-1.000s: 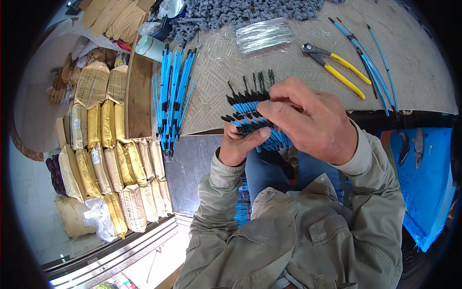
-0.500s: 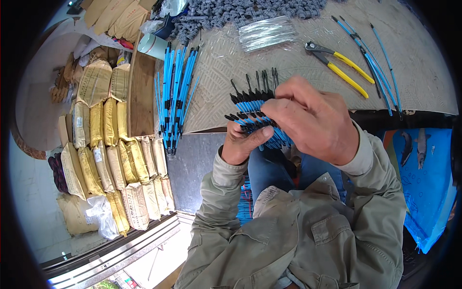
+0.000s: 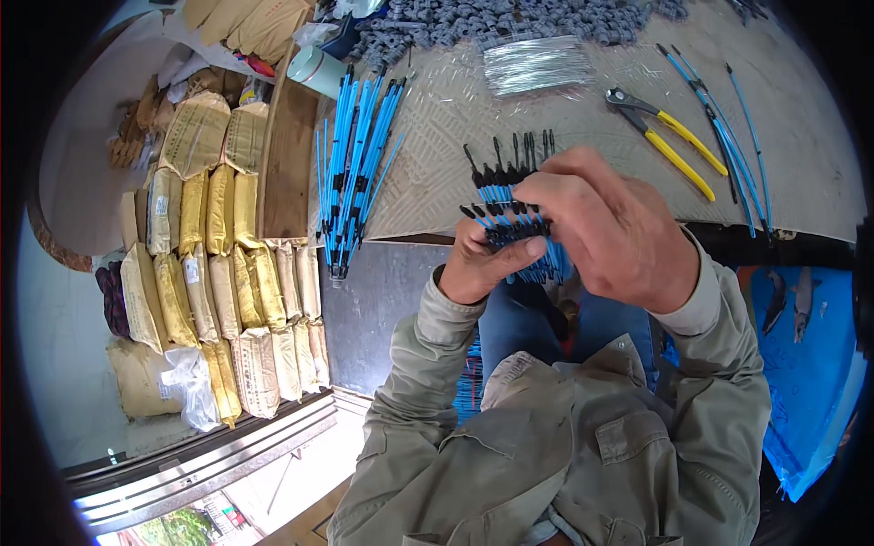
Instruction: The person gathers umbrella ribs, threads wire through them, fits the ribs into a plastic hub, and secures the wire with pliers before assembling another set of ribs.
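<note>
Patterned matting covers the work surface, on which a row of blue rods with black sleeves, a clear packet of thin wires and yellow-handled pliers are laid well apart. Beyond them a heap of small grey parts is cut off by the upper rim. A bundle of blue rods with black tips is held above the lap, its lower part hidden behind the right hand. It is gripped from below by the left hand, fingers closed round it; the right fingertips are pinched on the black tips. Compared with 0.5 s ago, the grip and the bundle are seen almost unchanged. Yellow paper sacks are stacked at the left, their contents not visible.
</note>
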Tool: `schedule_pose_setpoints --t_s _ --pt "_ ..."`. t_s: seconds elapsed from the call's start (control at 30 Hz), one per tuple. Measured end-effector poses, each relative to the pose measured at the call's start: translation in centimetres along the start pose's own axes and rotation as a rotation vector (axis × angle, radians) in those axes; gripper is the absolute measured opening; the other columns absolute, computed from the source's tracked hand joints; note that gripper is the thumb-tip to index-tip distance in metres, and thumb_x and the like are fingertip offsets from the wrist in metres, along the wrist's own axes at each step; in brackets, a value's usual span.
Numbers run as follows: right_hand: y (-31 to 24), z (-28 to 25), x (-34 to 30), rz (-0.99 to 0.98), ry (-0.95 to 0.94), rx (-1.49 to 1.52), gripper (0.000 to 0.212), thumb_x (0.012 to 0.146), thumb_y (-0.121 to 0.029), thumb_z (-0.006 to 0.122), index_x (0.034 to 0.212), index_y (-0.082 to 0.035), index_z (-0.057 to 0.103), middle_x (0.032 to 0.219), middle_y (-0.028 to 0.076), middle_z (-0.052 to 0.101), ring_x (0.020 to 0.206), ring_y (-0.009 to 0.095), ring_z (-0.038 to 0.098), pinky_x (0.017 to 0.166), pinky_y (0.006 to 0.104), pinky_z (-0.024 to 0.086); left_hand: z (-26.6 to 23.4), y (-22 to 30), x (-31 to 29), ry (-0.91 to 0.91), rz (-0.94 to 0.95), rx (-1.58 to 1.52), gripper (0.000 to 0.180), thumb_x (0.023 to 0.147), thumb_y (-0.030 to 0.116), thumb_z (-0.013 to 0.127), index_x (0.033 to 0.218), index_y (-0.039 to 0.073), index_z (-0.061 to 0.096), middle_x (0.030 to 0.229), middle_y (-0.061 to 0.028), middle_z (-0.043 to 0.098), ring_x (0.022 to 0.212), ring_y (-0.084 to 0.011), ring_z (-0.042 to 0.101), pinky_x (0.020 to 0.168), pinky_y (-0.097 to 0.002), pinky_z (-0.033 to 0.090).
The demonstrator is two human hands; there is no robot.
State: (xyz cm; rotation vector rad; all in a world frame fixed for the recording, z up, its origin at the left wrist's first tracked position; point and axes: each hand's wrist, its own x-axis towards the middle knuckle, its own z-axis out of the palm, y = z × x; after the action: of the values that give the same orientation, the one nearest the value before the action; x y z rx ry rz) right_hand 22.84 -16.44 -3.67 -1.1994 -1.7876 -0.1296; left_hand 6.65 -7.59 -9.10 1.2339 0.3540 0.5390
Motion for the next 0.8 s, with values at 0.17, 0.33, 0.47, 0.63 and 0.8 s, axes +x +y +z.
schedule_pose_setpoints --t_s 0.17,0.33,0.47,0.63,0.8 --pt "0.7 -0.2 -0.1 -0.020 -0.007 0.069 0.041 0.066 0.011 0.056 0.104 0.000 0.051 0.087 0.016 0.055 0.063 0.027 0.057 0.051 0.0302 0.046 0.8 1.2 0.0 -0.049 -0.022 0.009 0.028 0.079 0.001 0.065 0.106 0.001 0.060 0.096 -0.0016 0.062 0.087 -0.0107 0.056 0.079 -0.0247 0.045" --pt "1.3 0.7 -0.1 0.008 0.042 0.089 0.031 0.071 0.001 0.055 0.101 -0.004 0.052 0.084 0.011 0.054 0.064 0.026 0.058 0.051 0.0303 0.046 0.8 1.5 0.5 -0.107 -0.032 0.021 0.028 0.079 0.002 0.065 0.107 0.000 0.060 0.097 -0.0040 0.064 0.088 -0.0114 0.058 0.080 -0.0249 0.046" --pt "0.3 1.0 1.4 0.051 0.014 0.087 0.029 0.075 0.004 0.054 0.103 -0.003 0.052 0.085 0.013 0.055 0.069 0.028 0.058 0.058 0.0303 0.047 0.1 0.7 0.4 -0.145 -0.043 0.142 0.026 0.080 0.003 0.064 0.106 0.000 0.061 0.096 -0.0063 0.065 0.089 -0.0120 0.059 0.081 -0.0251 0.046" --pt "11.9 1.6 3.8 0.232 0.088 -0.219 0.012 0.080 -0.011 0.056 0.092 -0.010 0.058 0.087 0.008 0.058 0.075 0.028 0.058 0.062 0.0321 0.046 0.5 0.6 0.5 -0.113 -0.053 0.111 0.020 0.081 0.002 0.063 0.101 0.000 0.063 0.095 -0.0075 0.065 0.089 -0.0121 0.060 0.079 -0.0260 0.047" --pt "17.5 4.6 4.3 0.332 -0.338 -0.538 0.005 0.077 -0.017 0.058 0.080 -0.014 0.057 0.080 0.005 0.053 0.080 0.026 0.057 0.063 0.0382 0.044 0.3 0.1 0.4 -0.120 -0.057 0.058 0.018 0.081 0.001 0.061 0.099 0.000 0.064 0.097 -0.0090 0.065 0.089 -0.0132 0.060 0.080 -0.0279 0.048"
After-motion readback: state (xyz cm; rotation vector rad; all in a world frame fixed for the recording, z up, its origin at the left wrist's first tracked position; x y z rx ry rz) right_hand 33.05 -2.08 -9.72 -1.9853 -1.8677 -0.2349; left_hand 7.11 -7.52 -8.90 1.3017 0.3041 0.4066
